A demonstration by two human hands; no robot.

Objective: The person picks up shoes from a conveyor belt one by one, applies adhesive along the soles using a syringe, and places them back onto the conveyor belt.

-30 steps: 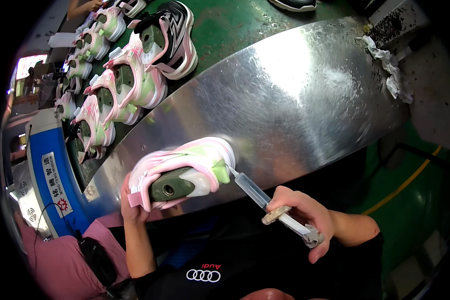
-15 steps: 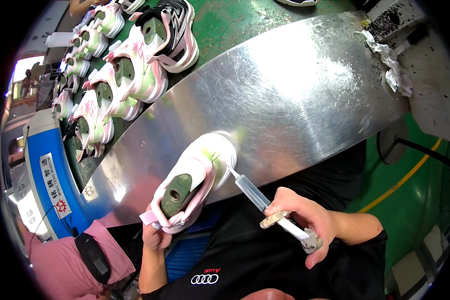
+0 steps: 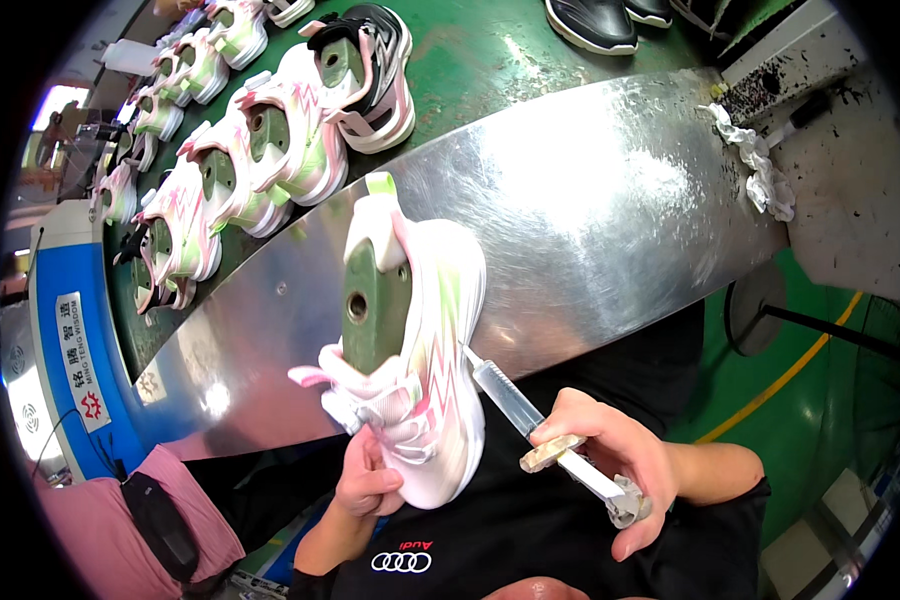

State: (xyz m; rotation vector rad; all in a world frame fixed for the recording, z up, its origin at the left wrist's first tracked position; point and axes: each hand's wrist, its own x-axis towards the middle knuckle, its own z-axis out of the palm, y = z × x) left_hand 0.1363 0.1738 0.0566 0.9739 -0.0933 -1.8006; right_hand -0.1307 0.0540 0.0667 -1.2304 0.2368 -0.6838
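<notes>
My left hand (image 3: 367,478) grips a white, pink and green sneaker (image 3: 445,400) near its toe and laces, the toe turned toward me. A dark green shoe last (image 3: 377,308) fills the shoe's opening. My right hand (image 3: 610,455) is closed around a clear syringe (image 3: 510,400) with a white plunger; its flange and plunger end look wrapped in pale, crusted material. The syringe's thin tip points at the side of the sneaker, close to the upper; whether it touches I cannot tell.
A shiny metal ledge (image 3: 570,220) curves in front of me. Behind it, a green surface carries several similar sneakers (image 3: 270,140) at the left and black shoes (image 3: 590,25) at the far right. Crumpled white tissue (image 3: 755,165) lies at the ledge's right end. A person's pink sleeve (image 3: 100,520) is at lower left.
The sneaker has been turned around, so its toe now faces me and its heel points away. My left hand has moved from the heel to the toe end. The syringe stays nearly in place.
</notes>
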